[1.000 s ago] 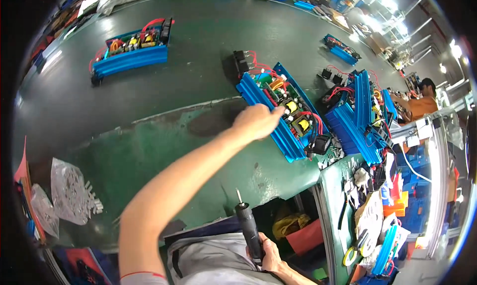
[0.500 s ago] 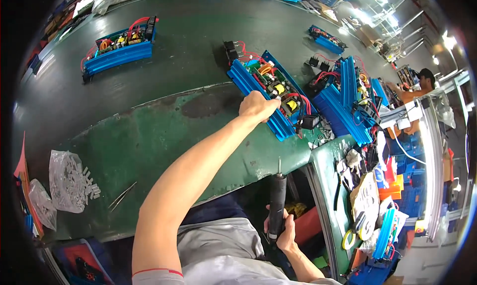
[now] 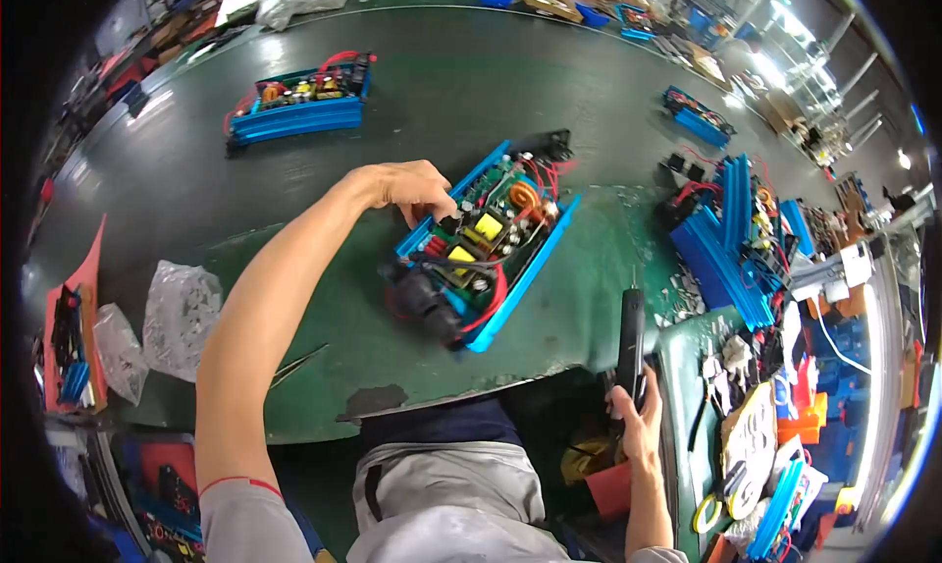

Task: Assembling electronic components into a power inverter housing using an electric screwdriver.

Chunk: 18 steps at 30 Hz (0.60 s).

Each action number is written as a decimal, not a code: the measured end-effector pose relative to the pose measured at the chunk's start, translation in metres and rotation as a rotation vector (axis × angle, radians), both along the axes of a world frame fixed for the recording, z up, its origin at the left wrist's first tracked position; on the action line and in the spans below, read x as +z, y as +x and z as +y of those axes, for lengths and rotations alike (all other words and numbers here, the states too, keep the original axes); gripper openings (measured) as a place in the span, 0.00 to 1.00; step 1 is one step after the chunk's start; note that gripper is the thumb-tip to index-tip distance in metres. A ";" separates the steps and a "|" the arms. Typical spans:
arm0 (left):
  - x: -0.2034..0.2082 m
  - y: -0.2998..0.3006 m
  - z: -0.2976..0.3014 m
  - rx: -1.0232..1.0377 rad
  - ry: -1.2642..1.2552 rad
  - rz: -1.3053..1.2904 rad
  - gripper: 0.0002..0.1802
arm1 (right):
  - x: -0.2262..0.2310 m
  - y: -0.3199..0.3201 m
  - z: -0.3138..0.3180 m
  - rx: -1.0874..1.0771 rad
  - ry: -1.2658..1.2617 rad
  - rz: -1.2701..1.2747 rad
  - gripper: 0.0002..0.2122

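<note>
Blue housing [image 3: 527, 280] near bench edge [image 3: 496, 382], bare benchtop [image 3: 605, 254] rightward, hands [image 3: 417, 188] apart

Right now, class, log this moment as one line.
left hand: grips centre unit by left side | right hand: holds screwdriver, apart from unit | more units: clustered at right

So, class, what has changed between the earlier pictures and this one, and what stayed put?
The left hand has turned the blue-cased circuit assembly clockwise and shifted it leftward, away from the stacked blue assemblies. The right hand has moved the black electric screwdriver rightward. Each hand still holds its item; the stacked assemblies stayed put.
</note>
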State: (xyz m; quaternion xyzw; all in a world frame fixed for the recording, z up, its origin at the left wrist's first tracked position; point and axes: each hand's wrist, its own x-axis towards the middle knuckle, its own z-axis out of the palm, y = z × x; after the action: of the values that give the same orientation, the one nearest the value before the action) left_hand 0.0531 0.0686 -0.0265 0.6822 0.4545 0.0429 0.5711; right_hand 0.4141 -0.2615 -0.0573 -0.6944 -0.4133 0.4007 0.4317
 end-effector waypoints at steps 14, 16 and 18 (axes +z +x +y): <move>0.048 -0.089 -0.063 0.293 0.928 0.162 0.12 | 0.033 -0.104 0.167 0.588 0.706 -0.942 0.28; 0.052 -0.085 -0.115 0.616 1.100 0.334 0.14 | 0.041 -0.126 0.184 0.738 0.783 -0.925 0.27; 0.055 -0.082 -0.164 0.877 0.925 0.572 0.23 | 0.035 -0.127 0.199 0.835 0.808 -0.951 0.25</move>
State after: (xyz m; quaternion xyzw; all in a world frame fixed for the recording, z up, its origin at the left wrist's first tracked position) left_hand -0.0284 -0.0957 0.0281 0.5934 0.7556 0.2771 0.0098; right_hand 0.2870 -0.0621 -0.0223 -0.3657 -0.8993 0.0053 0.2399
